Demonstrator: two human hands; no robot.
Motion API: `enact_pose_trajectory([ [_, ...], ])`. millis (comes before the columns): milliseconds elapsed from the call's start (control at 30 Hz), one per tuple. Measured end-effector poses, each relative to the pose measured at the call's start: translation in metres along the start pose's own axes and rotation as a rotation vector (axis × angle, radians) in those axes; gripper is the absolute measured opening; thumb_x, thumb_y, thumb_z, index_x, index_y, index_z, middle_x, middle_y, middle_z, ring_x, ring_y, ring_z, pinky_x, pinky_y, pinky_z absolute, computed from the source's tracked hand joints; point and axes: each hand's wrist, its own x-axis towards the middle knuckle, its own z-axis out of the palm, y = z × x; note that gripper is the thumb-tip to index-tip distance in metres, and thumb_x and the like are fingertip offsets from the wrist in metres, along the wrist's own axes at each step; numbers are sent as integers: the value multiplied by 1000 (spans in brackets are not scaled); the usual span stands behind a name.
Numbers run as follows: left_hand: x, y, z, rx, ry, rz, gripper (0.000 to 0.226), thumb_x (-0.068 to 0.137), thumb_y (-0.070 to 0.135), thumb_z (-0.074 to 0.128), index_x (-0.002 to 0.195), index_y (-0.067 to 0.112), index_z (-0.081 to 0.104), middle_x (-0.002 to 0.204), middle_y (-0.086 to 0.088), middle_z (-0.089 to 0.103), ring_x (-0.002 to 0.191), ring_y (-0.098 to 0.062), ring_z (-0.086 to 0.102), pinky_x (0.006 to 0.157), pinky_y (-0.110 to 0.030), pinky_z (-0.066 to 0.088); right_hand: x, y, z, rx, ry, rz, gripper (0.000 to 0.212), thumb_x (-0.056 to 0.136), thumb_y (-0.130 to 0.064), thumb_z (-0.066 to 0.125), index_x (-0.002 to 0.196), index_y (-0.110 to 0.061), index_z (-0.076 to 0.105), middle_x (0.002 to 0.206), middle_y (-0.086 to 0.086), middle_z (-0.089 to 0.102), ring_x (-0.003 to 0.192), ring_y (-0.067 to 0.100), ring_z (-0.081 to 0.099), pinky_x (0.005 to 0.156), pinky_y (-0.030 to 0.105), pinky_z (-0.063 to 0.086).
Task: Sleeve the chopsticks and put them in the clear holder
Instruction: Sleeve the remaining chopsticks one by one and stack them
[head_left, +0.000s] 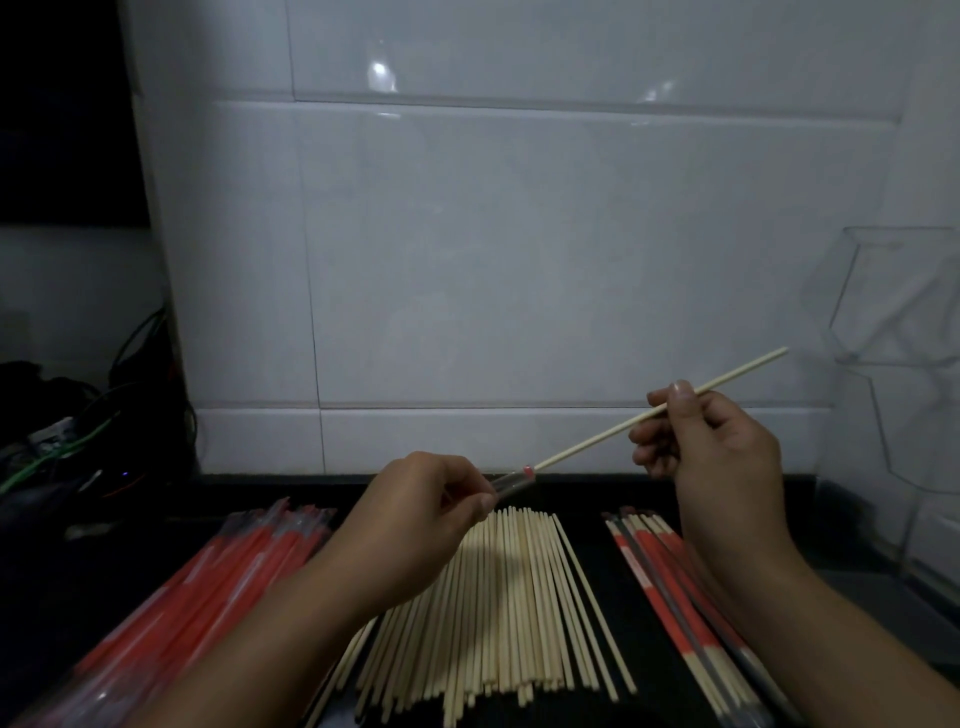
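Pinching a bare chopstick, your right hand points its lower tip at the clear sleeve your left hand grips just beyond.

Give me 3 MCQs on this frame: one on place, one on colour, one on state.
1. Where does the clear holder stand?
A. far left
B. right, against the tiled wall
C. on the bare chopsticks

2. What colour are the empty sleeves piled at left?
A. red
B. blue
C. green

3. What is the state of the chopstick in hand?
A. fully sleeved
B. lying on the counter
C. tip just at the mouth of the sleeve

Key: 1 B, it sits at the right edge by the wall. 2 A, the pile is red. 3 C, the right hand pinches the stick while the left hand holds the sleeve at its tip.
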Motion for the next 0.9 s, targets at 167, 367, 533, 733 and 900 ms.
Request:
enact_pose_trajectory([
  [167,-1,3,-1,0,-17,4,10,94,32,63,90,30,72,75,10,68,73,-4,63,74,-31,55,-5,2,3,-12,-52,33,27,102,-22,47,88,-8,65,62,2,67,54,9,58,47,16,46],
  [367,-3,5,-2,-56,-53,8,11,94,35,63,86,32,70,73,13,67,73,-1,63,71,-25,54,-9,5,10,-23,-161,100,24,100,-18,50,89,-7,67,64,6,67,54,11,58,47,18,46],
  [533,0,6,-2,-188,-74,22,11,96,31,61,93,30,71,83,13,72,73,-2,67,66,-16,54,-15,10,14,-14,-342,265,19,94,-19,57,96,-7,73,72,8,69,64,17,62,56,24,50],
  [733,1,9,-9,-572,107,-83,17,98,20,57,96,16,73,81,-1,76,66,-11,68,62,-20,53,-14,3,12,-93,-488,291,36,82,-36,62,117,-27,61,88,12,73,67,18,66,59,25,51],
  [900,5,12,-36,-1075,292,-183,22,99,21,54,108,10,72,95,-10,77,78,-20,71,77,-32,59,-13,7,12,-212,-445,280,24,94,-14,59,117,-19,63,83,10,73,63,18,66,54,25,49],
])
